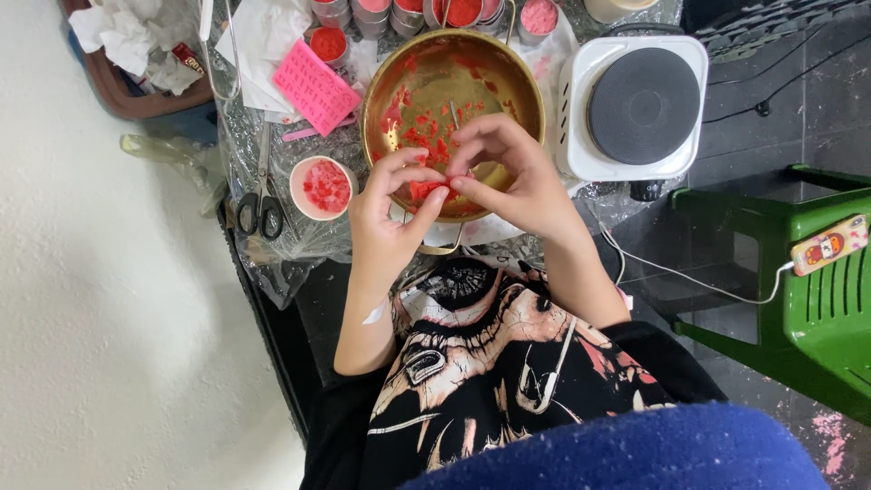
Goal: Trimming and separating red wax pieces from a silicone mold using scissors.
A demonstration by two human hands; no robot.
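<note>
Head view, looking straight down. Centre of frame: left hand [386, 222] and right hand [517, 181] brought together, fingertips meeting on a small piece of red wax [425, 191], pinched between thumbs and forefingers of both hands. Held over the near rim of a brass-coloured bowl [508, 82], upper centre, its inside smeared red and scattered with small red chips [426, 132]. Left of the bowl, just beside the left hand: a small white cup [304, 172] filled with red chunks. Further left, at the edge of the foil-covered counter [245, 145]: scissors [261, 195] with black handles, blades pointing toward the top of the frame. Upper left of centre: a pink silicone mould [315, 86], tilted, resting on white paper [263, 36]. Along the top edge: a row of small metal tins [328, 43] holding red and pink wax. Top left corner: a brown tray [109, 91] with crumpled white tissue. Upper right: a white single hotplate [581, 109] with a dark round plate, just beside the bowl. Far right: a green plastic chair [817, 318] carrying a phone [828, 244] in a patterned case, white cable attached. Lower centre: black printed shirt [490, 363] and blue fabric [635, 454] at the bottom edge.
</note>
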